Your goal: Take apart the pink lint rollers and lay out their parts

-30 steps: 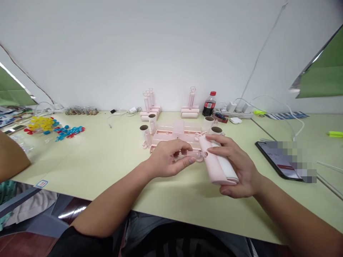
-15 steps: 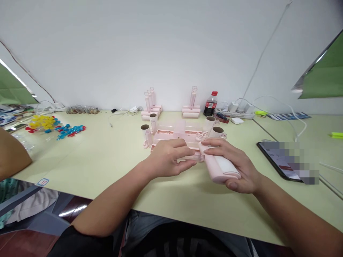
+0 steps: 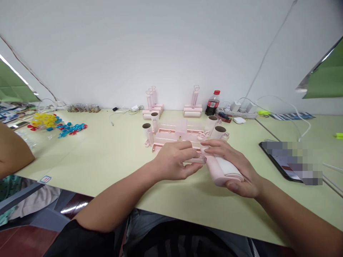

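Observation:
My right hand (image 3: pixel 239 167) is wrapped round the pink case of a lint roller (image 3: pixel 218 173), whose white roll shows along its side. Just left of it, my left hand (image 3: pixel 174 160) pinches a clear pink lint roller handle (image 3: pixel 197 159) between thumb and fingers. The handle's tip meets the near end of the case; whether the two are joined is hard to see. Beyond my hands lie open pink covers (image 3: pixel 167 137) with clear parts. Cardboard-cored rolls stand upright on both sides, a left roll (image 3: pixel 147 131) and a right roll (image 3: pixel 218 132) among them, with pink handles beside them.
Lint rollers with heart-topped handles stand by the wall, a left group (image 3: pixel 152 110) and a right one (image 3: pixel 193 111). A cola bottle (image 3: pixel 213 103), a power strip (image 3: pixel 245 114) and a phone (image 3: pixel 285 164) are to the right. Colourful plastic pieces (image 3: pixel 48 121) and another person's arm (image 3: pixel 14 151) are left.
My left hand has moved slightly right with the handle, closer against the case. My right hand keeps its hold. The whole view has shifted a little.

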`<state>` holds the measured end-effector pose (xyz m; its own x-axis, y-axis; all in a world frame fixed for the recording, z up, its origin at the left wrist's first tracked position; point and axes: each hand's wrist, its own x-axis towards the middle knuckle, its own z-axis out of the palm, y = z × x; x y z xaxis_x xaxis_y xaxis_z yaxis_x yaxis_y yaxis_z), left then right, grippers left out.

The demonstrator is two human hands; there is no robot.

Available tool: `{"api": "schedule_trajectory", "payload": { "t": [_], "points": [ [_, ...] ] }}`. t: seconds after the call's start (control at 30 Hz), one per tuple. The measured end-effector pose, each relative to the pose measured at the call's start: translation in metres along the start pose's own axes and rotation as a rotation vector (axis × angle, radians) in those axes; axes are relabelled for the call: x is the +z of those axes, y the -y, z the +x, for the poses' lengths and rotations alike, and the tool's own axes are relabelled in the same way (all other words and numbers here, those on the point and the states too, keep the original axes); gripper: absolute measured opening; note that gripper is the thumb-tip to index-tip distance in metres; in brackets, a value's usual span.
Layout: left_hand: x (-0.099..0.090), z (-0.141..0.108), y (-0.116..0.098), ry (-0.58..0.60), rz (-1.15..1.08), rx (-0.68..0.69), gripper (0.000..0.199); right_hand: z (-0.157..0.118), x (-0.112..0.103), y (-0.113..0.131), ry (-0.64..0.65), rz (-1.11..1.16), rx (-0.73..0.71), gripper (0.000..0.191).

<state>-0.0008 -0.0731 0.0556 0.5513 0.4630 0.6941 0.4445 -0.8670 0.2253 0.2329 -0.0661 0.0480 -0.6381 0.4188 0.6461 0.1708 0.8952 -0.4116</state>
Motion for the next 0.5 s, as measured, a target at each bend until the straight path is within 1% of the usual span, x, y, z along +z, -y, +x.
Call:
{"api": "schedule_trajectory", "payload": {
  "t": [0.03, 0.07, 0.13, 0.2, 0.23, 0.27, 0.3, 0.33, 0.4, 0.43, 0.5],
  "points": [
    [0.003, 0.000, -0.001, -0.021, -0.034, -0.001, 0.015, 0.000, 0.001, 0.002, -0.023, 0.018, 0.032, 0.064],
    [0.005, 0.000, -0.001, -0.056, -0.078, -0.008, 0.016, 0.000, 0.002, 0.003, -0.082, 0.052, 0.068, 0.066],
    [0.010, 0.001, -0.002, -0.147, -0.182, -0.065, 0.018, 0.001, 0.004, 0.007, -0.268, 0.179, 0.133, 0.075],
    [0.014, 0.003, -0.003, -0.257, -0.326, -0.185, 0.023, 0.005, 0.007, 0.010, -0.482, 0.356, 0.153, 0.084],
    [0.016, 0.004, -0.003, -0.308, -0.419, -0.257, 0.026, 0.006, 0.007, 0.011, -0.566, 0.439, 0.157, 0.084],
    [0.017, 0.004, -0.004, -0.348, -0.520, -0.329, 0.029, 0.008, 0.009, 0.010, -0.622, 0.499, 0.175, 0.080],
    [0.018, 0.005, -0.004, -0.377, -0.622, -0.394, 0.032, 0.009, 0.010, 0.009, -0.656, 0.528, 0.215, 0.070],
    [0.020, 0.005, -0.004, -0.401, -0.715, -0.447, 0.035, 0.009, 0.013, 0.007, -0.653, 0.537, 0.273, 0.060],
    [0.024, 0.005, -0.006, -0.397, -0.861, -0.519, 0.040, 0.008, 0.021, 0.003, -0.529, 0.555, 0.396, 0.048],
    [0.027, 0.004, -0.008, -0.364, -0.917, -0.524, 0.041, 0.007, 0.026, 0.001, -0.439, 0.576, 0.443, 0.048],
    [0.032, 0.002, -0.014, -0.249, -0.965, -0.464, 0.039, 0.004, 0.038, 0.001, -0.292, 0.641, 0.491, 0.056]
  ]
}}
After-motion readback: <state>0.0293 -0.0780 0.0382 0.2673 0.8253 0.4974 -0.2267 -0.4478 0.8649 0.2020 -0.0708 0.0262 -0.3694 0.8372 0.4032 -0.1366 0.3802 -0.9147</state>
